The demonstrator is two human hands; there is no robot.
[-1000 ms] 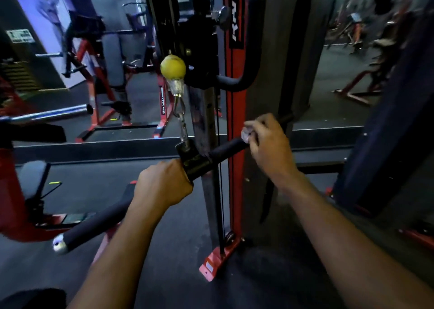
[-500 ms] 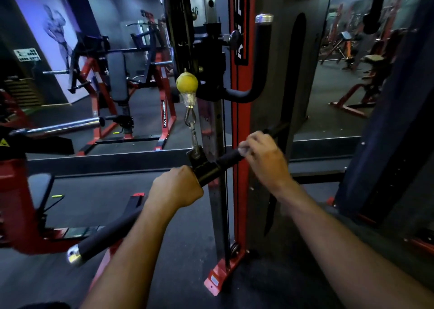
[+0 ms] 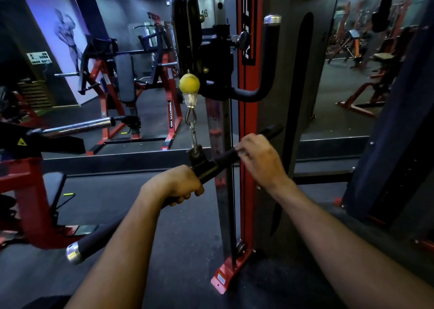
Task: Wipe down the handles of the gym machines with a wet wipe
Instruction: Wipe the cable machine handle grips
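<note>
At the far left of the frame stands a red steel machine frame [image 3: 28, 205] with a black padded seat [image 3: 52, 186]. Above it a chrome bar sleeve [image 3: 77, 127] points toward the centre, and behind that, in the upper left, sits a red and black plate-loaded machine [image 3: 131, 81].

A long straight black cable bar with foam grips [image 3: 98, 239] runs on a slant from its chrome end cap at lower left up to the right of centre. The left hand [image 3: 178, 184] grips this bar just below its middle swivel, fingers curled round it from above. From the swivel a silver carabiner and chain link [image 3: 191, 125] rise to a yellow rubber ball stopper [image 3: 189, 83] under the black pulley housing [image 3: 211, 57].

Right of that stands the red upright column of the cable machine [image 3: 246, 121], with a black curved foam-covered handle [image 3: 267, 62] beside it.

The right hand [image 3: 260, 158] is closed over the bar's upper grip, fingers bent round it; the hand is blurred. A small pale patch shows at its fingertips, too blurred to tell whether it is the wet wipe.

At the far right hangs a dark blue padded panel [image 3: 399, 132].
</note>
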